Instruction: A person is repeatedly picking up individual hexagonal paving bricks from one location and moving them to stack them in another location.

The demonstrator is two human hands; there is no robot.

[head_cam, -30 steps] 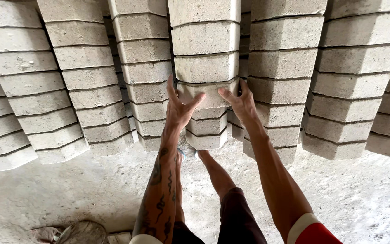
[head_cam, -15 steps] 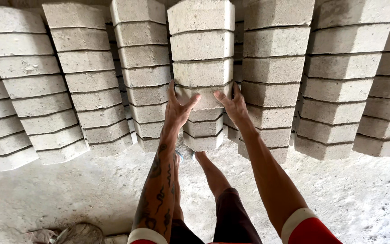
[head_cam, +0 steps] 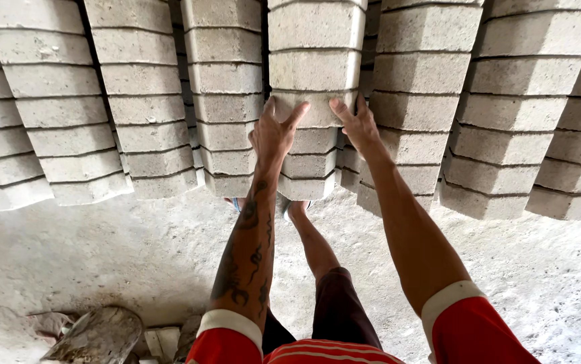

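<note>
My left hand [head_cam: 275, 132] and my right hand [head_cam: 354, 123] press against the two sides of one grey concrete block [head_cam: 315, 108] in a tall stack straight ahead. The fingers of both hands spread over the block's end corners. More grey blocks lie above it [head_cam: 315, 27] and below it [head_cam: 308, 165] in the same column. My arms reach out from red sleeves with white cuffs. Under them I see my leg and foot [head_cam: 295, 209] on the floor.
Columns of the same grey blocks [head_cam: 142, 101] stand to the left and right [head_cam: 519, 101], close together. The ground is pale rough concrete [head_cam: 102, 249]. Broken block pieces and rubble [head_cam: 95, 334] lie at the lower left near my body.
The view has moved closer to the stack. Both hands stay on the same block, gripping its sides a bit wider and higher in view.
</note>
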